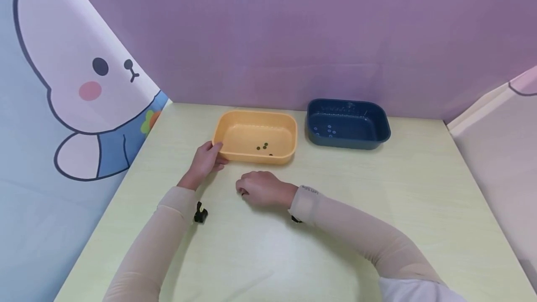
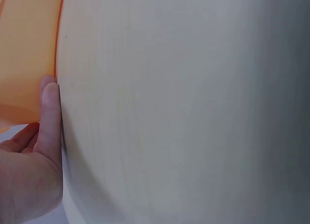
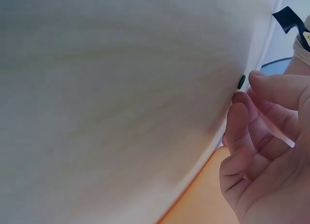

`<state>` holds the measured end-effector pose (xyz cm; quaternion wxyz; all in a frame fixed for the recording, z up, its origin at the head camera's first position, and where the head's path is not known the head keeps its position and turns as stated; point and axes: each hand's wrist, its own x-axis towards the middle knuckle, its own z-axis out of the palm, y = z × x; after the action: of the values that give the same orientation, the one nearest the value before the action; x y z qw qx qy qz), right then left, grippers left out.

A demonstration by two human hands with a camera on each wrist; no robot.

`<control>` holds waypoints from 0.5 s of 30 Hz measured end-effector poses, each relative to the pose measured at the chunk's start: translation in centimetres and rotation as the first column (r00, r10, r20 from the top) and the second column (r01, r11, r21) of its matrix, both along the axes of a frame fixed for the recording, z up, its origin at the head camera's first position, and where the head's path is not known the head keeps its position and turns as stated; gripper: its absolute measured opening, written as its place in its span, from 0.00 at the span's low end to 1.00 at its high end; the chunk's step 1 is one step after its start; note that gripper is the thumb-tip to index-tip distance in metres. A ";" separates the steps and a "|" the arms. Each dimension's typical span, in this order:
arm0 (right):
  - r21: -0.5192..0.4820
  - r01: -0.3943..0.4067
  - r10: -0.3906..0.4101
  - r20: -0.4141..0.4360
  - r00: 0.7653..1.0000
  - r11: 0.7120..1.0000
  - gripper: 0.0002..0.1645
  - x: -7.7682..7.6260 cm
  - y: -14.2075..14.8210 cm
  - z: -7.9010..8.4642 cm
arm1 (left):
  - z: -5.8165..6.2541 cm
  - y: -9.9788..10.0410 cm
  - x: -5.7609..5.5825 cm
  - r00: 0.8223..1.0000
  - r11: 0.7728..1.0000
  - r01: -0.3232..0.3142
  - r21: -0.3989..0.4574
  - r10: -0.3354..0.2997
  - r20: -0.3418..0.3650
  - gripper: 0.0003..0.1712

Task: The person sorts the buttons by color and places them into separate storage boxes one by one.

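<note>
In the head view my left hand (image 1: 205, 160) holds the near left corner of a yellow plastic tray (image 1: 256, 158), thumb at the rim. The left wrist view shows the left hand (image 2: 41, 141) against the tray's orange-looking wall (image 2: 24, 50). Several small dark green discs (image 1: 265, 147) lie inside the tray. My right hand (image 1: 262, 188) is low over the table in front of it, fingers curled. Up close, the right hand (image 3: 271, 137) has thumb and fingertips apart, right beside a small green disc (image 3: 241, 82).
A dark blue tray (image 1: 348, 142) with several small pale blue rings (image 1: 329, 131) stands right of the yellow one. Behind both rises a purple backdrop (image 1: 268, 36). Black clips (image 1: 201, 213) show by the wrists, over the pale table (image 1: 251, 255).
</note>
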<state>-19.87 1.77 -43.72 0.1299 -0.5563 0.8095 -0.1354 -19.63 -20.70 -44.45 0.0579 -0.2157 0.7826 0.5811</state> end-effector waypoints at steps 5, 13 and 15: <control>0.010 -0.026 0.027 -0.045 0.999 1.000 0.05 0.0 0.1 0.1 | -0.2 -0.1 -0.2 1.000 1.000 0.009 0.002 -0.009 0.006 0.35; 0.012 -0.044 0.044 -0.050 0.998 0.999 0.05 0.0 0.0 0.3 | -0.1 -0.2 -0.1 1.000 1.000 -0.001 0.012 0.001 0.007 0.35; 0.018 -0.042 0.043 -0.045 0.998 0.999 0.04 0.1 0.0 0.3 | -0.2 -0.1 -0.2 1.000 1.000 0.001 0.016 -0.001 0.012 0.35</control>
<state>-19.80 1.78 -43.41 0.1189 -0.5752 0.8014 -0.1129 -19.79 -20.85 -44.64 0.0643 -0.2182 0.7777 0.5860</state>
